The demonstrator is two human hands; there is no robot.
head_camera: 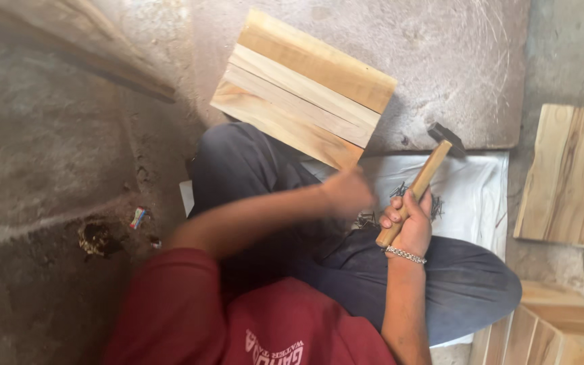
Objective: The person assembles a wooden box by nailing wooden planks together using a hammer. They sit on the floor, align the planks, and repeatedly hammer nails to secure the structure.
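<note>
My right hand (410, 220) grips the wooden handle of a hammer (422, 179), its dark head pointing up and to the right. My left hand (347, 192) is blurred, fingers curled, just above a pile of dark nails (400, 203) on a white sheet (474, 192). Whether it holds a nail I cannot tell. A panel of joined wooden planks (303, 88) rests tilted against my knee, just beyond my left hand.
I sit cross-legged on a dusty concrete floor in dark trousers and a red shirt. More plank panels lie at the right (569, 176) and bottom right (549, 328). A long wooden strip (103, 64) lies at upper left. Small litter (138, 217) sits at left.
</note>
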